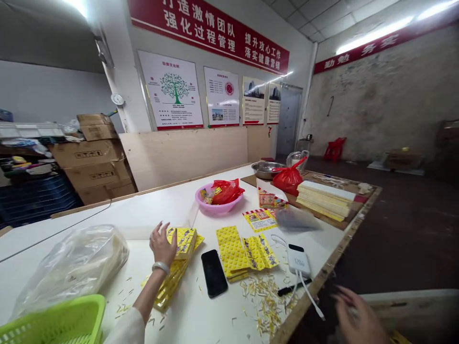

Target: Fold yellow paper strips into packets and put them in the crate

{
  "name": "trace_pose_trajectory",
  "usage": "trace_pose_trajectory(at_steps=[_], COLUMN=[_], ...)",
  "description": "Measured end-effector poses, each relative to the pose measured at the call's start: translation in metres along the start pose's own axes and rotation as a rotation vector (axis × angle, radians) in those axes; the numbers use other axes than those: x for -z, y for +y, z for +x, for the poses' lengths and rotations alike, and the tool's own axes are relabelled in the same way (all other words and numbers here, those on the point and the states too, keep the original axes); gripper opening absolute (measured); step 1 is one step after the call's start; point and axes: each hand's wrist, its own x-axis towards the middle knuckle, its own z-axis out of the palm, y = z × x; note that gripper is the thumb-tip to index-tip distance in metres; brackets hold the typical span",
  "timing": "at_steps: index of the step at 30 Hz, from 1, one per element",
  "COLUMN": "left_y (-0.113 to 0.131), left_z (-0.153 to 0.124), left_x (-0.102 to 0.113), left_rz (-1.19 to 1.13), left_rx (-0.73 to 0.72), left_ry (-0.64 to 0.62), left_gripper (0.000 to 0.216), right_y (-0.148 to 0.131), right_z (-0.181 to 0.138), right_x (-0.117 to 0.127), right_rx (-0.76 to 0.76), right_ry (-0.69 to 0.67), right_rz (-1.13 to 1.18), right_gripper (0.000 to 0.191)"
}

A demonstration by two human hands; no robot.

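Observation:
My left hand [163, 243], fingers apart and slightly bent, rests against the left end of a stack of yellow printed packets [185, 241]. Beneath and toward me lie more shiny yellow packets [168, 289]. My right hand [358, 315] is off the table's right edge, low in the view and smeared by motion. A thin dark shape shows at its fingertips, too blurred to name. To the right of the stack lie a black phone [214, 273] and folded yellow packet sheets [233, 251], with a fanned bunch of yellow packets [260, 252] beside them.
Yellow strip scraps [267, 306] litter the near edge, by a black pen [294, 287] and a white power bank [299, 260] with cables. Farther back are a pink basin [219, 206], a red bag [289, 180] and a paper stack [324, 200]. A plastic bag [79, 263] and green basket [89, 310] stand left.

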Motion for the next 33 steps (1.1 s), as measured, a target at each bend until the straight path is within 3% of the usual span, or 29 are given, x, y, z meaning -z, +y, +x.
trace_pose_trajectory(at_steps=[3, 5, 7, 10, 14, 18, 21, 26, 29, 33], left_y=[0.028, 0.048, 0.066, 0.088, 0.102, 0.102, 0.098, 0.094, 0.097, 0.105], left_z=[-0.025, -0.047, -0.068, -0.099, -0.126, -0.131, -0.127, -0.117, -0.108, -0.097], left_x=[-0.013, -0.031, -0.053, -0.083, -0.098, -0.089, -0.082, -0.081, -0.083, -0.085], left_rz=[-0.088, -0.116, -0.105, -0.053, -0.048, -0.094, -0.101, -0.102, -0.117, -0.178], left_rx=[-0.238, -0.359, -0.401, -0.367, -0.469, -0.716, -0.784, -0.792, -0.752, -0.686], left_ry=[-0.217, -0.384, -0.485, -0.538, -0.637, -0.725, -0.771, -0.695, -0.606, -0.488], left_gripper=[0.031, 0.027, 0.026, 0.039, 0.058, 0.027, 0.030, 0.025, 0.022, 0.027], right_y=[-0.053, -0.086, -0.106, -0.115, -0.117, -0.124, -0.121, -0.107, -0.104, -0.106], right_z=[0.019, 0.026, 0.027, 0.022, 0.015, 0.017, 0.021, 0.023, 0.024, 0.026], right_x=[-0.058, -0.096, -0.125, -0.146, -0.146, -0.138, -0.138, -0.144, -0.143, -0.138], right_rx=[0.140, 0.113, 0.021, -0.058, -0.005, 0.112, 0.165, 0.138, 0.033, -0.110], right_ry=[-0.113, -0.135, -0.145, -0.197, -0.253, -0.251, -0.250, -0.104, 0.015, 0.045], right_rz=[0.038, -0.023, -0.145, -0.272, -0.309, -0.300, -0.231, 0.021, 0.199, 0.343], right_gripper=[0.044, 0.057, 0.074, 0.091, 0.081, 0.054, 0.037, 0.033, 0.034, 0.034])
